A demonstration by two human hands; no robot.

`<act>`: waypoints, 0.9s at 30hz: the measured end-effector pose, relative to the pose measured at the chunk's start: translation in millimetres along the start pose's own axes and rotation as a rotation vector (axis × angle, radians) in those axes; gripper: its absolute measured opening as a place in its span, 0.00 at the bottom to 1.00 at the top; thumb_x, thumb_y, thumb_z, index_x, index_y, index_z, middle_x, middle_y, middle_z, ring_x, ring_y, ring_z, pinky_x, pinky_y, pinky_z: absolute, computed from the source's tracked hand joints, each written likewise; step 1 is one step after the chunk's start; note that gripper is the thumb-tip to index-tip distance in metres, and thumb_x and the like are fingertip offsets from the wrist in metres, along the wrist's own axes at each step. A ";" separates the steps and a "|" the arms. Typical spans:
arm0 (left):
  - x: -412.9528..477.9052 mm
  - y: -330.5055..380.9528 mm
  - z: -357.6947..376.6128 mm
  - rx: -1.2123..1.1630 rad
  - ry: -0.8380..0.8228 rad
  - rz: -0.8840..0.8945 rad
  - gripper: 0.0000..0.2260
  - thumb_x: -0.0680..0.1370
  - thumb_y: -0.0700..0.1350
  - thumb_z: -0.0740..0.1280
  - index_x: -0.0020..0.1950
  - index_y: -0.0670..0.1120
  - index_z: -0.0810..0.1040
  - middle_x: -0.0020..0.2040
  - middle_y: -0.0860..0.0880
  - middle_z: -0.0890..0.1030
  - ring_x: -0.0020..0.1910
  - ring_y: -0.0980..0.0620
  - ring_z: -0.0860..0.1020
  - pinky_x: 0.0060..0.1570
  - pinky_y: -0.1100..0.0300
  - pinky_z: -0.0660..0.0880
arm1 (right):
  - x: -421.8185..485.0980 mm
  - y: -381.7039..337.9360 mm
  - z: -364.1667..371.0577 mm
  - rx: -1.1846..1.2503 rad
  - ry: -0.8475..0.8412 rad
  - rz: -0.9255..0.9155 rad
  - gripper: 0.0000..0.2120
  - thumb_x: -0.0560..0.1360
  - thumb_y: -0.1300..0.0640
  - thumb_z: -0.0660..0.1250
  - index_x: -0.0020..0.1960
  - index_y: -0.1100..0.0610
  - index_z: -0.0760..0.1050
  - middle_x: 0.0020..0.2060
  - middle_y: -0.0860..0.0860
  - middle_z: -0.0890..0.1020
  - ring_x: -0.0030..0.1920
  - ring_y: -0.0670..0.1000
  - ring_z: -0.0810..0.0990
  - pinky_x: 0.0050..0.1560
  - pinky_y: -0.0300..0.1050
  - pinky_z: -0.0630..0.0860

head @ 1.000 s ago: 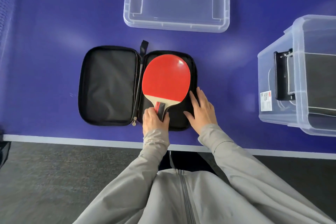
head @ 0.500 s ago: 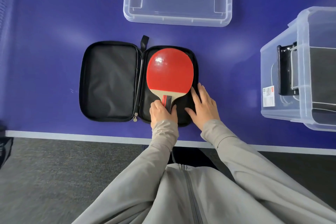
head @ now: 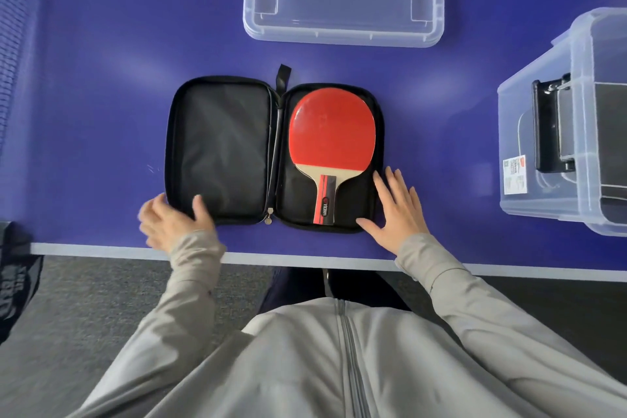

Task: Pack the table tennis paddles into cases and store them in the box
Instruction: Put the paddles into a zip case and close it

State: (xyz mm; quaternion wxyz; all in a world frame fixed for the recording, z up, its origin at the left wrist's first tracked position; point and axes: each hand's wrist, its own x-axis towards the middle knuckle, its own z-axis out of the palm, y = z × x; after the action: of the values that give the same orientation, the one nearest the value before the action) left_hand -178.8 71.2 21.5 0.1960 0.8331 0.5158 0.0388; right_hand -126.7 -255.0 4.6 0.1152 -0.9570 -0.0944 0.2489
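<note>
Red-faced paddle (head: 330, 132) flat in the right half of the open black case (head: 220, 153), long axis far-to-near, handle pointing near. Case just short of the near edge of the blue table (head: 101, 78), bare room left. Right hand (head: 395, 214) spread flat at the near-right corner, holding nothing. Left hand (head: 169, 226) blurred at the near-left corner, grip impossible to tell.

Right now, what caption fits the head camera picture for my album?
Red paddle lies in the open black case; left hand grips its empty half, right hand beside it.

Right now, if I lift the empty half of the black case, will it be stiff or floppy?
Probably fairly stiff: the empty half lies flat with an even raised rim. Likely light, being thin fabric. It should hinge over the paddle.
</note>
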 end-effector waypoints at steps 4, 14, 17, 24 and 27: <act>43.2 -33.9 -14.4 0.023 -0.154 -0.099 0.21 0.75 0.52 0.67 0.64 0.42 0.74 0.68 0.42 0.65 0.68 0.40 0.62 0.68 0.45 0.59 | 0.8 -5.7 1.9 0.015 0.004 0.025 0.45 0.72 0.40 0.66 0.77 0.53 0.44 0.78 0.53 0.46 0.77 0.53 0.41 0.75 0.57 0.46; 22.8 -13.2 -46.3 -0.715 -0.360 -0.151 0.16 0.74 0.32 0.61 0.58 0.46 0.73 0.55 0.40 0.80 0.45 0.49 0.80 0.47 0.58 0.78 | 0.2 -10.4 -10.1 0.151 0.026 0.042 0.38 0.75 0.47 0.67 0.77 0.54 0.51 0.77 0.53 0.51 0.77 0.53 0.47 0.75 0.56 0.49; -3.7 13.1 -74.3 -0.748 -0.368 0.051 0.19 0.69 0.35 0.63 0.55 0.54 0.76 0.48 0.53 0.82 0.43 0.58 0.80 0.47 0.65 0.77 | -3.6 -23.4 -31.4 0.462 0.196 0.105 0.30 0.76 0.55 0.66 0.74 0.57 0.60 0.74 0.54 0.61 0.75 0.52 0.58 0.74 0.50 0.57; -94.3 83.5 -70.2 -0.556 -0.543 0.850 0.21 0.66 0.38 0.71 0.59 0.46 0.78 0.55 0.52 0.79 0.51 0.51 0.77 0.49 0.61 0.75 | -8.0 -91.3 -92.5 1.007 0.334 0.095 0.09 0.80 0.53 0.59 0.58 0.50 0.75 0.58 0.46 0.77 0.60 0.39 0.73 0.62 0.32 0.68; -117.1 97.5 -50.2 -0.405 -0.522 1.016 0.22 0.65 0.39 0.73 0.59 0.42 0.80 0.53 0.46 0.81 0.48 0.43 0.79 0.48 0.55 0.77 | -2.8 -100.8 -102.7 1.086 0.338 0.182 0.10 0.78 0.45 0.61 0.43 0.51 0.72 0.39 0.45 0.75 0.39 0.39 0.74 0.44 0.34 0.70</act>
State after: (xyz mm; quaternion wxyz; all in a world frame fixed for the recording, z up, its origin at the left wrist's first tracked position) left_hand -164.3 -55.0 119.5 0.4278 0.9032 -0.0292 0.0194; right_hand -90.4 -177.1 120.1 0.5817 -0.7914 0.1493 0.1140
